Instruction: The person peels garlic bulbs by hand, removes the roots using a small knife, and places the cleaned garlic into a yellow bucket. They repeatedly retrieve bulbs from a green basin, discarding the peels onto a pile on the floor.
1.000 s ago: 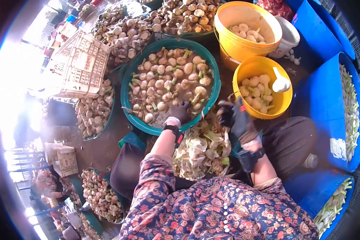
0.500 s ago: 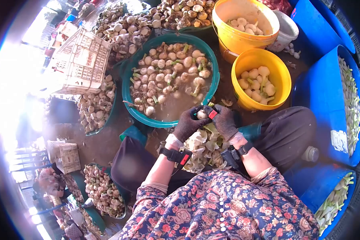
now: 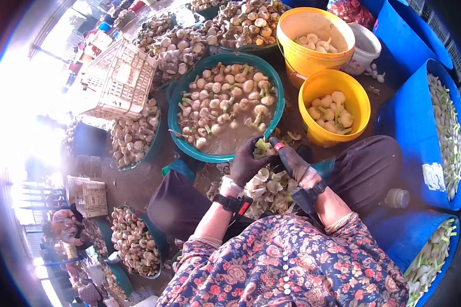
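Note:
A garlic bulb [image 3: 263,148] with pale green outer layers sits between my gloved hands, just past the near rim of the green basin [image 3: 175,134]. My left hand [image 3: 250,165] is closed round its left side. My right hand [image 3: 291,162], with a red band on one finger, presses against it from the right; its lower fingers are hidden, and I cannot make out any tool. Below both hands lies a heap of peeled garlic skins [image 3: 269,190]. Unpeeled bulbs [image 3: 225,94] float in the basin's murky water.
Ahead to the right, a yellow bucket [image 3: 363,115] holds peeled bulbs, with another yellow bucket [image 3: 317,60] behind it. Blue bins [image 3: 407,115] of stemmed garlic line the right side. White crates [image 3: 120,77] and tubs of unpeeled garlic [image 3: 134,245] stand to the left.
My view has shifted slightly. The bulb has been turned, so more of its green layers show. My right hand's fingers have moved along its right side.

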{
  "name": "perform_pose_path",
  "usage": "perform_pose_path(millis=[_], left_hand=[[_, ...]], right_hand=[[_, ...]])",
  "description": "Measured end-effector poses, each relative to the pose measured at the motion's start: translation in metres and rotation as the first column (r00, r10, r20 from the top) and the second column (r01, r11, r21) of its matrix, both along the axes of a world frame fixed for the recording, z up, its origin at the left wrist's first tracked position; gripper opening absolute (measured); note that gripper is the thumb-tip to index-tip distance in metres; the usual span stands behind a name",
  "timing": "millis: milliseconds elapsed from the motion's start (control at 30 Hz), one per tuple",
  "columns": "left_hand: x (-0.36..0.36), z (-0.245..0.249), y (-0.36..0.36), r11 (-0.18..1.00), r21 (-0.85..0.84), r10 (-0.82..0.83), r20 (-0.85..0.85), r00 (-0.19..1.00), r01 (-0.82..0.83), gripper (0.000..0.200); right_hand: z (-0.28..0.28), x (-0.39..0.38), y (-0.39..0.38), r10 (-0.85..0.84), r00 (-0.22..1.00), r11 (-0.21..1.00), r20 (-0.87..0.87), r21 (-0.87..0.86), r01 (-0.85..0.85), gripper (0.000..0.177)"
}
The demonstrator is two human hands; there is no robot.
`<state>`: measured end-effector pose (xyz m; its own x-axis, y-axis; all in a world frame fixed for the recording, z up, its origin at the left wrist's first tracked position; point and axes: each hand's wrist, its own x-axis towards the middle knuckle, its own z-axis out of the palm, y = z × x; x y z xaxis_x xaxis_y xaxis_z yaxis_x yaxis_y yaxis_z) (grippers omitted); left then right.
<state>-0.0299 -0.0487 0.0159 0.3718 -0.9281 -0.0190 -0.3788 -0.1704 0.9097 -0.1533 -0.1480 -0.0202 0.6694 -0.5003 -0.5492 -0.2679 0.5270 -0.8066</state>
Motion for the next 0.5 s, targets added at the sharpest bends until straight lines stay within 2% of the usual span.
perform_pose_path(millis=[33,133,167,267,367,433,467,500], left_hand=[[0.002,-0.001,0.001,1.000,-0.016,0.013,0.115,0.993,-0.012,0.046],[0.004,0.008,0.004,0.967,0.257,0.038,-0.130,0.991,-0.004,0.039],[0.005,-0.006,0.006,0.987,0.155,0.064,-0.094,0.994,-0.049,0.031],[0.001,-0.007,0.005,0.993,-0.110,0.058,0.226,0.972,-0.033,0.023],[0.003,-0.011,0.010,0.982,0.187,-0.065,0.296,0.953,0.009,0.022],[0.004,-0.015,0.010,0.970,0.240,0.050,-0.034,0.998,-0.041,0.027],[0.005,-0.017,0.010,0.961,0.270,0.112,-0.196,0.974,-0.056,0.029],[0.009,-0.024,0.011,0.954,0.293,0.186,-0.423,0.887,-0.060,0.032]], right_hand=[[-0.005,-0.001,-0.001,0.060,0.998,0.989,-0.008,-0.134,-0.060,0.052],[-0.050,0.003,0.000,0.097,0.979,0.870,-0.180,-0.463,-0.171,0.048],[-0.039,0.002,0.002,0.077,0.979,0.857,-0.190,-0.489,-0.163,0.046],[0.006,-0.005,0.001,0.119,0.899,0.696,-0.422,-0.610,-0.379,0.046],[-0.009,-0.004,0.001,0.135,0.849,0.635,-0.511,-0.614,-0.470,0.047],[-0.005,-0.005,-0.002,0.203,0.886,0.690,-0.418,-0.581,-0.432,0.046],[0.001,-0.006,-0.005,0.230,0.901,0.717,-0.367,-0.563,-0.412,0.046],[0.004,-0.007,-0.007,0.286,0.928,0.755,-0.238,-0.540,-0.371,0.042]])
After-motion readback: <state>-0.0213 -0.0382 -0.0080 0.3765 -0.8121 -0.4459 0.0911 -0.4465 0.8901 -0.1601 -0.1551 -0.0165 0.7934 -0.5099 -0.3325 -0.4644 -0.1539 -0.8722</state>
